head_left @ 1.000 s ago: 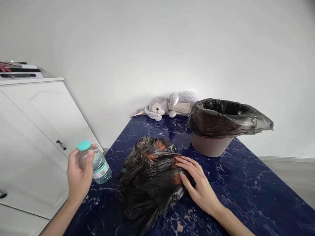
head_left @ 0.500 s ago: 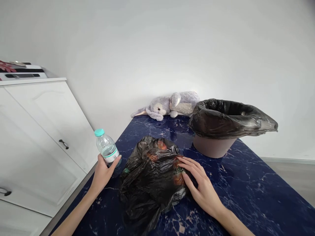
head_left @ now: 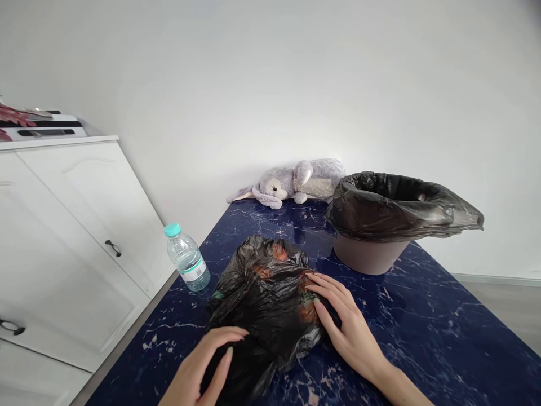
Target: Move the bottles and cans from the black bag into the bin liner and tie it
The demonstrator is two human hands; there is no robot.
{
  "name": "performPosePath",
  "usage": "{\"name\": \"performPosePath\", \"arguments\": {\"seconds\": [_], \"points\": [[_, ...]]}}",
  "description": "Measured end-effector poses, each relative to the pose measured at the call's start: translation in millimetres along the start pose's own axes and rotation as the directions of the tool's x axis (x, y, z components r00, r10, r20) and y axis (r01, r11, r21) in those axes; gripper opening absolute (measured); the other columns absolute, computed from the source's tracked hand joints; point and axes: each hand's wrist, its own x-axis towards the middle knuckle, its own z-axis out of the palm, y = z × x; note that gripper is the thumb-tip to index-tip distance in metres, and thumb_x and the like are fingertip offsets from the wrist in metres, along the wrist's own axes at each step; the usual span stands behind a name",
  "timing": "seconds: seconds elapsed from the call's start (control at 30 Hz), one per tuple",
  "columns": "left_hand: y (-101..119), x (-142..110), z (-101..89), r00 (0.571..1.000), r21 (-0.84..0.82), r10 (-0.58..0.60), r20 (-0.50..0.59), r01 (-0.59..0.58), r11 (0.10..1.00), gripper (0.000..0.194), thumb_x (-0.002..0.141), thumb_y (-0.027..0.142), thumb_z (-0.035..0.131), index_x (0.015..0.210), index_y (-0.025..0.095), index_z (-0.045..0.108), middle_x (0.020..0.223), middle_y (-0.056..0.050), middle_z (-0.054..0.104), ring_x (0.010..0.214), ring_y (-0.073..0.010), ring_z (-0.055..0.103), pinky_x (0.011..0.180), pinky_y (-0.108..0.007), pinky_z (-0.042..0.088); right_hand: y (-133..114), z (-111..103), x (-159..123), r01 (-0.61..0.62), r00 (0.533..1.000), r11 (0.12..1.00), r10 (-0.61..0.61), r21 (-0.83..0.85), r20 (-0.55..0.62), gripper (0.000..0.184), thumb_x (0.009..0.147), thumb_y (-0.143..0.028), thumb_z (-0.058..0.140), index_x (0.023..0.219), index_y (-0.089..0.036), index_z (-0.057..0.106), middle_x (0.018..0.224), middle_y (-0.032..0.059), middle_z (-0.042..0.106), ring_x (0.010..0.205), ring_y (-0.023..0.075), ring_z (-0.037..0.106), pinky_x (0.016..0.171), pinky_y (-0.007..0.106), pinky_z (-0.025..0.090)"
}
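Note:
A crumpled black plastic bag point(head_left: 262, 304) lies on the dark blue marbled table point(head_left: 406, 338), with orange-red and green things showing faintly through it. My right hand point(head_left: 342, 316) rests on the bag's right side, its fingers stretched out over the lumps. At the bag's near left edge is my left hand point(head_left: 207, 363), thumb and fingers apart, holding nothing. A clear water bottle point(head_left: 188, 256) with a turquoise cap stands upright on the table's left edge, apart from both hands.
At the back right stands a brownish bin point(head_left: 367, 256) lined with a black bag point(head_left: 393, 217). A grey plush toy point(head_left: 296, 180) lies against the wall. White cabinets point(head_left: 84, 237) stand on the left, with a white-and-black object point(head_left: 46, 129) on top.
My left hand has let go of the water bottle and moved right and nearer, to the bag's front edge. The bottle now stands alone. My right hand stays on the bag.

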Motion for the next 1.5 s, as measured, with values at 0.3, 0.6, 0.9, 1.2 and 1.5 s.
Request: {"name": "performPosePath", "arguments": {"seconds": [0.3,0.6,0.9,1.2,1.5], "points": [[7.0,22.1,25.9,0.972,0.309,0.100,0.213,-0.164,0.937,0.064,0.109,0.020,0.045,0.170,0.032,0.029,0.170,-0.003,0.044,0.154,-0.0247,0.047,0.116,-0.038,0.057,-1.5,-2.9,1.0,0.022,1.000,1.000,-0.022,-0.006,-0.001,0.032,0.110,-0.033,0.052,0.138,-0.038,0.064,0.157,-0.0007,0.058,0.152,0.0282,0.046,0.124,0.060,0.042],[-20.2,41.1,38.7,0.976,0.695,0.179,-0.124,-0.043,0.717,0.048,0.106,0.023,0.048,0.152,0.015,0.058,0.170,-0.023,0.037,0.162,-0.0526,0.018,0.121,-0.076,0.037,-1.6,-3.6,0.6,0.036,0.999,0.999,-0.035,-0.041,0.030,0.033,0.111,-0.032,0.050,0.142,-0.038,0.059,0.160,-0.0011,0.055,0.154,0.0260,0.043,0.126,0.057,0.041],[-18.4,72.3,7.6,0.956,0.750,0.226,-0.185,-0.012,0.661,0.025,0.102,0.010,0.052,0.117,0.012,0.071,0.152,-0.029,0.047,0.162,-0.0548,0.011,0.120,-0.083,0.028,0.0,-3.4,1.3,0.057,0.998,0.997,-0.055,-0.050,0.035,0.032,0.112,-0.031,0.050,0.142,-0.039,0.057,0.161,-0.0027,0.054,0.154,0.0233,0.042,0.127,0.055,0.039],[-30.9,71.4,-10.9,0.946,0.715,0.297,-0.126,-0.121,0.689,0.031,0.096,-0.002,0.049,0.094,0.016,0.074,0.127,-0.021,0.060,0.150,-0.0442,0.046,0.122,-0.068,0.041,-0.4,-2.6,1.5,0.042,0.998,0.998,-0.041,-0.045,0.043,0.031,0.112,-0.032,0.049,0.141,-0.038,0.059,0.161,-0.0020,0.054,0.155,0.0250,0.041,0.127,0.056,0.039],[-56.1,58.9,10.4,0.950,0.850,0.292,-0.113,-0.060,0.524,0.052,0.104,0.045,0.053,0.101,0.000,0.077,0.125,-0.036,0.065,0.140,-0.0571,0.051,0.116,-0.072,0.045,-1.0,-2.5,0.5,0.008,0.998,0.998,-0.004,-0.057,0.061,0.034,0.112,-0.035,0.049,0.144,-0.040,0.058,0.162,-0.0024,0.053,0.155,0.0259,0.042,0.126,0.057,0.042]]}}
